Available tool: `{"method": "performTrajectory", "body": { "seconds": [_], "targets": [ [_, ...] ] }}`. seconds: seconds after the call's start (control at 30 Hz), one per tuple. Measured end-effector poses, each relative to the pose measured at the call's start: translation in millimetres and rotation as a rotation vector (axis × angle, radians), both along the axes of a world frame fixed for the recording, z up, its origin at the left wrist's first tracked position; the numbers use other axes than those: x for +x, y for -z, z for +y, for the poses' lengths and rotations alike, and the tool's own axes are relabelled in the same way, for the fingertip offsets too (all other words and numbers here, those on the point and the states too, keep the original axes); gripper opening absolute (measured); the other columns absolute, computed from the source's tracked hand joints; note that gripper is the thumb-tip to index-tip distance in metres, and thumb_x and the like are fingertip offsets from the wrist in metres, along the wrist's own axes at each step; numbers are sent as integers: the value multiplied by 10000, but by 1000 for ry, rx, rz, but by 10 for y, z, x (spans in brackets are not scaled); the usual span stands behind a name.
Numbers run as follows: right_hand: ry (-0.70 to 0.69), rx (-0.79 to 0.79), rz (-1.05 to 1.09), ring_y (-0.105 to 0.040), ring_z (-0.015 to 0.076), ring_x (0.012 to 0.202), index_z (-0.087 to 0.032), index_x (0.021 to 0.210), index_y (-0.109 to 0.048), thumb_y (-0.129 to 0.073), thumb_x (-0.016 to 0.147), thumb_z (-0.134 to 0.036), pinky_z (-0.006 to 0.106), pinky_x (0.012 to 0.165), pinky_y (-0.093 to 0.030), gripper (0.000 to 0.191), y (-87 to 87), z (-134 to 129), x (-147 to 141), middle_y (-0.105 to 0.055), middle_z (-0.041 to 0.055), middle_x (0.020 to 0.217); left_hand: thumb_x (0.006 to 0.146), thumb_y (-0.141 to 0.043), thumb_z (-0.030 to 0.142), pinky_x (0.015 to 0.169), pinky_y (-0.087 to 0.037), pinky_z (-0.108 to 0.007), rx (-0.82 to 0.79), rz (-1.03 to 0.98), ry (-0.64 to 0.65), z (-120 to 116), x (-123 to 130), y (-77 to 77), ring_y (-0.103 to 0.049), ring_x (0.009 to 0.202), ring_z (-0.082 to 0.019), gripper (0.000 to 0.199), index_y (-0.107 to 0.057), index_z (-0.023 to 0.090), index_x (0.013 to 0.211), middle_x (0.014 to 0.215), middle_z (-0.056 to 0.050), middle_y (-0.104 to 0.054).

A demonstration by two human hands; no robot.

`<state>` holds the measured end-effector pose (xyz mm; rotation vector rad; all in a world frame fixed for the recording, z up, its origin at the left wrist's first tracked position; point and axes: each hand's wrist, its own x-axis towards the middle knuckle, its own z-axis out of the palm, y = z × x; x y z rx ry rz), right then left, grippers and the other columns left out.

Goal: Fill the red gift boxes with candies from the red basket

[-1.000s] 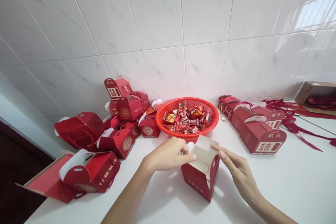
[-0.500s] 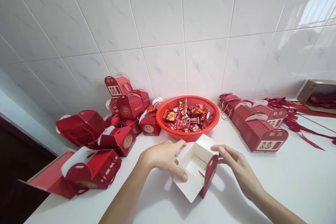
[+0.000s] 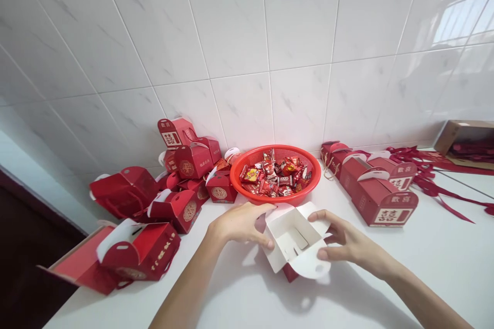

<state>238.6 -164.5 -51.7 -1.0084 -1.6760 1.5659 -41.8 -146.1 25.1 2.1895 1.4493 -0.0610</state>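
Observation:
A small red gift box with a white inside stands with its top flaps spread on the white table, its inside bare. My left hand grips its left side, the thumb on the near left flap and the fingers toward the back. On the other side my right hand holds the right flap, with fingers behind it and the thumb at the rounded front flap. Just behind the box sits a red plastic basket of wrapped candies.
Several red gift boxes are heaped at the left, some with flaps up. More closed boxes stand in a row at the right, beside dark red ribbons and a cardboard box. A tiled wall rises behind.
The rounded front flap has been folded outward and down, and the box's mouth is spread wider. My right hand has shifted its hold, its thumb now at that flap.

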Motion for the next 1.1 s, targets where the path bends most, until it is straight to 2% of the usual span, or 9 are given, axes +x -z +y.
{"method": "performTrajectory", "body": {
  "seconds": [0.13,0.27,0.43,0.53,0.63,0.73,0.83,1.0,1.1],
  "targets": [
    [-3,192,-97,-646,284,1082,-269,1290,-585,-790,709,-528,437,983,-517,668,86,62,51,-593,96,1352,627,-786,573,770,-466,-290,9,-20,8,3,-39,-22,-630,1021,-299,882,-542,287,1425,1200,-76,-682],
    [-1,342,-141,-468,344,1374,-319,1450,-494,-741,760,-588,473,1072,-467,781,129,67,45,-446,117,1534,724,-703,573,683,-464,-262,18,-119,-2,137,-107,-217,-662,860,-239,607,-698,210,1210,972,-58,-732],
    [160,582,-61,-429,324,1417,-346,1481,-434,-574,898,-590,511,1098,-447,647,122,46,17,-399,109,1576,827,-545,418,729,-449,-265,231,-127,-72,693,-139,-353,-647,821,-207,315,-757,184,847,869,-36,-748],
    [344,674,-131,-530,317,1330,-336,1414,-504,-577,914,-541,492,1049,-503,546,156,58,-1,-447,116,1536,714,-629,338,738,-462,-275,46,169,-32,1045,-59,-252,-664,846,-230,192,-759,206,762,858,-23,-761],
    [434,707,-184,-673,270,1110,-322,1363,-539,-557,929,-527,446,942,-578,481,194,75,-13,-499,126,1476,585,-719,286,833,-503,-311,-77,410,-33,1263,72,-97,-659,1051,-295,462,-762,269,1044,1160,-41,-742],
    [465,746,-207,-703,240,1001,-310,1335,-551,-540,939,-524,422,881,-604,450,200,75,-18,-532,129,1432,481,-784,260,978,-492,-403,-70,512,-112,1373,160,35,-498,1334,-382,922,-578,321,1378,1576,-95,-418],
    [474,763,-212,-705,235,976,-303,1332,-549,-530,942,-531,420,870,-607,453,174,57,-19,-530,136,1429,411,-826,278,994,-489,-468,-54,511,-153,1433,142,138,-392,1410,-438,1139,-441,327,1483,1664,-137,-195],
    [480,705,-217,-708,241,950,-295,1310,-562,-528,931,-558,433,879,-595,463,124,21,-23,-514,152,1446,446,-824,329,844,-521,-374,77,266,-81,1467,-21,277,-636,1114,-379,776,-667,219,1198,1277,-165,-669],
    [482,679,-214,-711,242,918,-288,1261,-591,-531,922,-572,443,879,-589,446,120,20,-24,-512,157,1453,498,-812,332,716,-489,-314,104,90,-159,1474,-75,318,-670,871,-291,410,-710,194,870,881,-75,-735]
  ]
}}
